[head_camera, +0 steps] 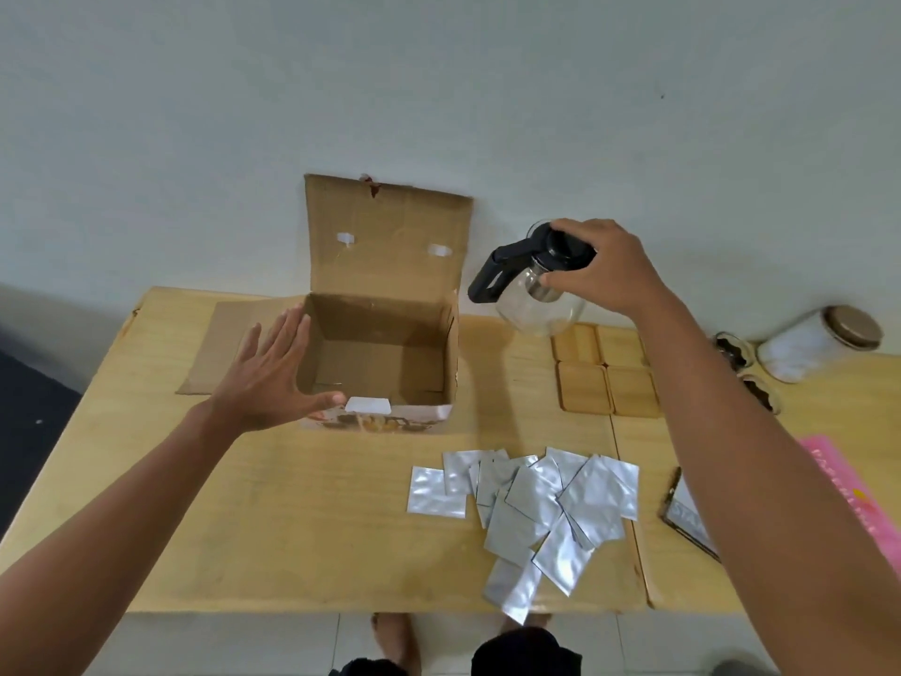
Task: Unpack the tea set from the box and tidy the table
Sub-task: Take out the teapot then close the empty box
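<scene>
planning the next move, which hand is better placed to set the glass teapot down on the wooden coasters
Right hand: it grips the clear glass teapot with black lid directly above the square wooden coasters.

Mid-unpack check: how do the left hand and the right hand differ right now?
The left hand is open with fingers spread and holds nothing; the right hand has its grip closed over the black lid of the glass teapot. The left hand is at the near left corner of the open cardboard box; the right hand holds the teapot above the wooden coasters. Both are bare and reach out over the table.
</scene>
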